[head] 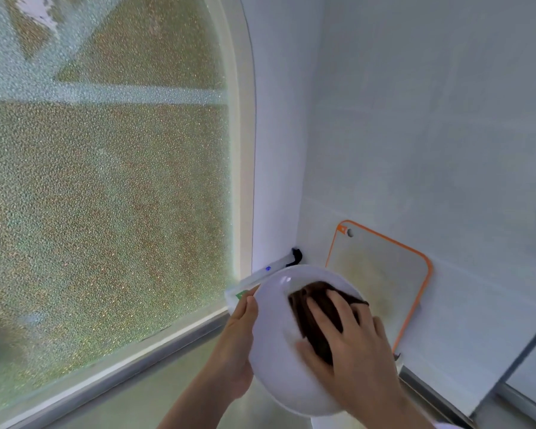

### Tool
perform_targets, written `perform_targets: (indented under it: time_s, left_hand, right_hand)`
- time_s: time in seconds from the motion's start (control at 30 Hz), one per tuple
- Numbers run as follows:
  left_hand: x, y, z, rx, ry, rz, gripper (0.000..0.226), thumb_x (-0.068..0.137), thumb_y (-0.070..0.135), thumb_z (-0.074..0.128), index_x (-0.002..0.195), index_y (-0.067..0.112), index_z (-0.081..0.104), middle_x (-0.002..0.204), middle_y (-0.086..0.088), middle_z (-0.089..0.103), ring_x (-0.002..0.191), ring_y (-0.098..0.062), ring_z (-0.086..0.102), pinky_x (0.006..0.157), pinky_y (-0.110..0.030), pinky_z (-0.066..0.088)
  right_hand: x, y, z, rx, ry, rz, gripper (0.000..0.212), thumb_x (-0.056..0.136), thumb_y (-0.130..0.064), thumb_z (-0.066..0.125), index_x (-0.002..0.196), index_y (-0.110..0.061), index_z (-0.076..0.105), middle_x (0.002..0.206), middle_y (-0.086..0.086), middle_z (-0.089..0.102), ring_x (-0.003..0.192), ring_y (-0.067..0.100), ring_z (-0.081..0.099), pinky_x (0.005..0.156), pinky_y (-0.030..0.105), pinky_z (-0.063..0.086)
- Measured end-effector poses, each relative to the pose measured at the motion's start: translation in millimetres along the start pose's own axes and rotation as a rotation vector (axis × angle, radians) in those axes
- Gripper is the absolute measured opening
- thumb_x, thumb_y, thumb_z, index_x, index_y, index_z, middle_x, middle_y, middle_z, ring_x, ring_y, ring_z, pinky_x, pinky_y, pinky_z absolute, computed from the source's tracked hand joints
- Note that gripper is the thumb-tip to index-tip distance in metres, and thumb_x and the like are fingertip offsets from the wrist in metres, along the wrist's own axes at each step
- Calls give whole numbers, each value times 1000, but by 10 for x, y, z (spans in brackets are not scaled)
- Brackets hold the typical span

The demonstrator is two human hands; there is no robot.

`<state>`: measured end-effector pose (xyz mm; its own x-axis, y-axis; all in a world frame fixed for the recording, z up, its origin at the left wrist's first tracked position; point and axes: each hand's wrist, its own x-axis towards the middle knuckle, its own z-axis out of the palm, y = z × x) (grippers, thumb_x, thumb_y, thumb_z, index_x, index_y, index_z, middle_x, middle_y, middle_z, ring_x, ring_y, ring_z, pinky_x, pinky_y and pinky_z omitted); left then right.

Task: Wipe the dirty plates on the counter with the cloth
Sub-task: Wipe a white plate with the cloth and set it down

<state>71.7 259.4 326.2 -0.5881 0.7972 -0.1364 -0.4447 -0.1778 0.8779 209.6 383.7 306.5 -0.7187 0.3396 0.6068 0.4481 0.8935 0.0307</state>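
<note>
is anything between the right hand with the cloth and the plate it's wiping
Nothing visible is in the way. The right hand presses the dark brown cloth straight onto the white plate, which the left hand holds up by its left rim. The orange-edged cutting board stands behind, against the wall.

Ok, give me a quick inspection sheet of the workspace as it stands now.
Surface: steel counter, bare where visible.
Job's things: white plate held tilted off the counter; dark brown cloth pressed inside it.
Clutter: orange-rimmed cutting board leaning on the wall; white box on the sill.
Hands: left hand grips the plate's rim; right hand presses the cloth.
Cables: nothing seen.
Surroundings: frosted window, white tiled wall.
</note>
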Motion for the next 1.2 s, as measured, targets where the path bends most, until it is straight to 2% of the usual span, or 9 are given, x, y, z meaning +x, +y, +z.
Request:
perform_targets:
  time_s: [0.07,0.27,0.5,0.67,0.77,0.83,0.97,1.07,1.2]
  left_hand:
    - [23,-17,-5,-10,2,-25,34,101,36,36,123,28,60,119,-1,72,115,-19,65,99,-41,48]
    - [57,-116,52,24,27,-130,32,100,42,39,112,31,66,108,-8,76,106,-25,69,92,-41,51]
    - [89,-183,139,101,48,-25,33,101,39,37,116,29,65,119,-1,72,115,-18,64,104,-40,46]
    - [43,-309,107,108,127,33,27,102,34,40,116,28,62,115,0,72,106,-20,66,81,-34,53]
    - [22,-423,-24,105,206,13,26,102,33,40,113,28,63,115,-1,71,104,-22,66,80,-36,55]
    - [11,-497,-122,112,240,-6,25,102,33,40,114,27,61,117,-3,70,106,-23,65,83,-38,54]
    - [23,-609,-360,115,283,-55,29,103,32,39,123,19,55,120,-8,66,105,-24,64,83,-38,54]
    - [27,-698,-562,151,314,-84,26,103,33,36,114,21,56,117,-7,64,106,-27,61,89,-44,51]
    - [78,-835,-913,220,337,-102,27,103,31,34,107,23,60,109,-9,66,91,-25,62,77,-38,51]
  right_hand:
    - [-165,-65,9,80,-19,-38,57,76,-59,57,126,-33,61,126,5,60,85,32,56,78,43,48]
    - [-292,-365,96,139,-122,-203,57,80,-55,56,135,-52,42,136,-7,56,86,23,57,69,38,47]
    - [18,-213,122,-3,-72,-65,49,88,-48,47,136,-47,39,141,-8,48,99,29,54,71,44,44]
    - [-51,77,301,-127,-83,168,53,79,-21,53,131,-29,54,128,4,58,83,33,55,53,37,46]
    - [-412,-50,470,-110,-116,224,56,76,-15,35,126,-20,60,114,7,65,75,33,55,47,38,49]
    - [-656,-230,522,-4,-170,237,57,75,-19,34,126,-19,61,117,7,64,77,33,57,50,40,54]
    - [-925,-654,466,215,-233,100,54,73,-31,46,125,-28,59,122,-1,62,76,22,59,55,30,56]
    - [-1044,-820,490,273,-349,-81,56,69,-32,50,124,-39,54,122,-8,62,78,19,58,60,26,55]
    - [-1224,-610,604,193,-455,-235,45,67,-32,48,109,-42,60,110,-16,64,76,16,59,58,25,52]
